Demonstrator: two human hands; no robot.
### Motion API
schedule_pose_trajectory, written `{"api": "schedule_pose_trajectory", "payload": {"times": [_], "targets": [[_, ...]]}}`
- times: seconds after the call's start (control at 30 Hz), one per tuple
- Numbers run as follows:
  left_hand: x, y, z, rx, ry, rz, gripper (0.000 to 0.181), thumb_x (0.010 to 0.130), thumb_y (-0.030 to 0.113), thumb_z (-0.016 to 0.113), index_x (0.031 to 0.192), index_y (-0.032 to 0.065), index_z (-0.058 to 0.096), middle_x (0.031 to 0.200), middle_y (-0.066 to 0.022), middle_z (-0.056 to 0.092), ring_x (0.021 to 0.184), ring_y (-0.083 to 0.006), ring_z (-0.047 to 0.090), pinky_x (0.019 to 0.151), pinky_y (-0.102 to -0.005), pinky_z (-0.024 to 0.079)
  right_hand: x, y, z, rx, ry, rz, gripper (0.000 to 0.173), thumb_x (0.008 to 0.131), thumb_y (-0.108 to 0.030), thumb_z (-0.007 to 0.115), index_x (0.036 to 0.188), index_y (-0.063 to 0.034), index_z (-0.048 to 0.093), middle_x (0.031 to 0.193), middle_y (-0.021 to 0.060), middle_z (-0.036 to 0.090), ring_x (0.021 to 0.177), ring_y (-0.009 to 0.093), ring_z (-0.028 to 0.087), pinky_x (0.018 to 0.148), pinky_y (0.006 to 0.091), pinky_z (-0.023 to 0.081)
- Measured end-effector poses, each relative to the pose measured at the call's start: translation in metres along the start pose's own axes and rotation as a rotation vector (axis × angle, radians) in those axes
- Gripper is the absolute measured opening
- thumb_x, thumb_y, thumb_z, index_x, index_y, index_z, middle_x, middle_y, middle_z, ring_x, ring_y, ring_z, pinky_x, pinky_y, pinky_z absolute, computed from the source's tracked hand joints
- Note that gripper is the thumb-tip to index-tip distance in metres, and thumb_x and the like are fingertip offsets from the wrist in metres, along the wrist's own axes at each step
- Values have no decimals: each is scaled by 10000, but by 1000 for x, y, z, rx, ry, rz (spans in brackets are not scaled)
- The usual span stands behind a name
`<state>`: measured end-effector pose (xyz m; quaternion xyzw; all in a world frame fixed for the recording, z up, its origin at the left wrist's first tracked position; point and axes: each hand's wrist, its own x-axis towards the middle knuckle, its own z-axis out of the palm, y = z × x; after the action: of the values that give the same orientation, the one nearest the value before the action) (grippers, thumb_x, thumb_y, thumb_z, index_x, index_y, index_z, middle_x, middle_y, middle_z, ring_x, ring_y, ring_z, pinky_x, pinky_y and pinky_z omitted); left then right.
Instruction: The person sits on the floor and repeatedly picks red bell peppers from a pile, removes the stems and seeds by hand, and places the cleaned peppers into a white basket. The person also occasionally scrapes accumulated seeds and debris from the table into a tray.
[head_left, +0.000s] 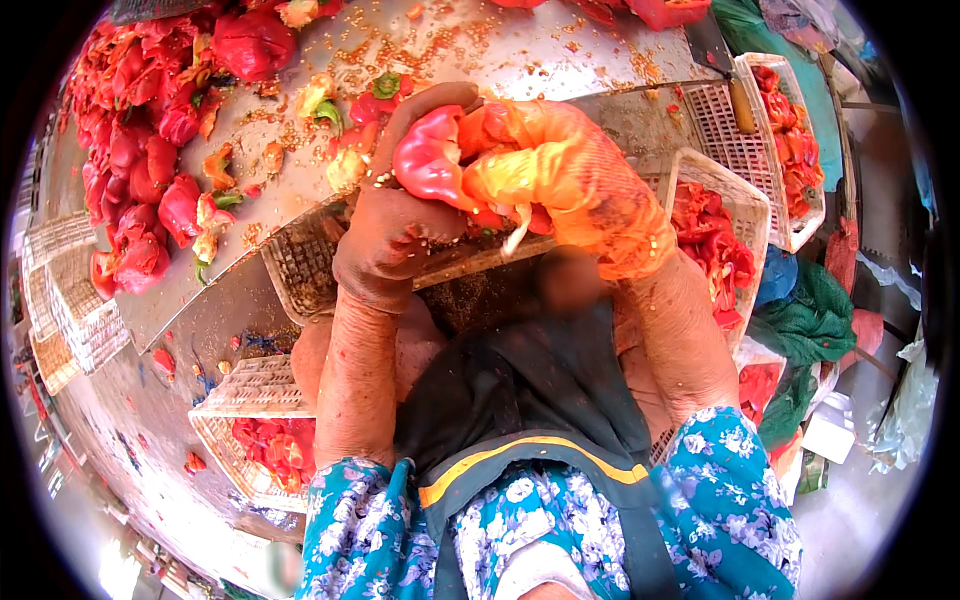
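Observation:
A red bell pepper (427, 159), opened up, is held between my two hands above the near edge of the metal table. My left hand (397, 232), in a brown glove dotted with seeds, grips its left side with the thumb and fingers curled around it. An orange knitted glove, stained dark, covers my right hand (581, 180); its bent fingers press into the pepper's opening and are partly hidden there. Below those fingers dangles a pale strip (517, 231), perhaps pepper core. Cut-off pepper cores with green stems (319, 101) lie just beyond my left hand.
A heap of red peppers (135, 150) covers the left of the seed-strewn metal table (465, 45). A knife with a wooden handle (741, 109) rests by a plastic crate (724, 124) at right. More crates of red pepper pieces stand at right (757, 199) and lower left (240, 390).

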<state>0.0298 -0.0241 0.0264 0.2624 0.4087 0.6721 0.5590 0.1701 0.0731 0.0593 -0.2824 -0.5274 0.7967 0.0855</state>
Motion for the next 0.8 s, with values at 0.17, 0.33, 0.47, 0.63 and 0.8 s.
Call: {"api": "schedule_pose_trajectory", "payload": {"times": [0.17, 0.33, 0.47, 0.63, 0.8], "targets": [[-2, 1, 0, 41, 15, -19, 872, 415, -67, 570, 1281, 11, 509, 1184, -91, 590, 1124, -217, 563, 1018, -304, 426, -2, 4, 2, -25, -5, 17, 210, 861, -177, 668, 1015, -35, 686, 811, 1, 656, 615, 46, 560, 488, 171, 397], [2, 4, 3, -35, -24, -59, 860, 456, -80, 590, 1305, 29, 495, 1159, -75, 607, 1101, -199, 566, 981, -300, 450, -6, 6, 0, 70, -9, 24, 191, 841, -212, 681, 967, -71, 707, 812, -3, 639, 724, 78, 577, 590, 256, 441], [0, -1, -1, 439, -66, 142, 773, 572, -92, 653, 1316, 35, 485, 1148, -64, 610, 1073, -177, 580, 920, -279, 484, -5, 7, 8, 144, 31, -65, 132, 834, -169, 645, 896, -65, 698, 739, -15, 615, 699, 84, 575, 569, 271, 437], [-2, -3, -6, 138, 2, 94, 648, 684, -17, 643, 1310, 11, 479, 1223, -159, 582, 1076, -294, 613, 910, -352, 518, 15, 9, -15, -642, 676, -465, 127, 869, -131, 625, 939, -44, 685, 809, 43, 669, 784, 166, 636, 725, 308, 495], [-6, 2, -17, -458, 36, 88, 586, 770, 78, 548, 1335, -36, 442, 1294, -219, 554, 1169, -387, 563, 1028, -470, 445, 4, 1, -24, -914, 561, -698, 306, 836, -45, 669, 1142, -67, 659, 1025, 42, 673, 891, 156, 597, 825, 326, 488]]}}
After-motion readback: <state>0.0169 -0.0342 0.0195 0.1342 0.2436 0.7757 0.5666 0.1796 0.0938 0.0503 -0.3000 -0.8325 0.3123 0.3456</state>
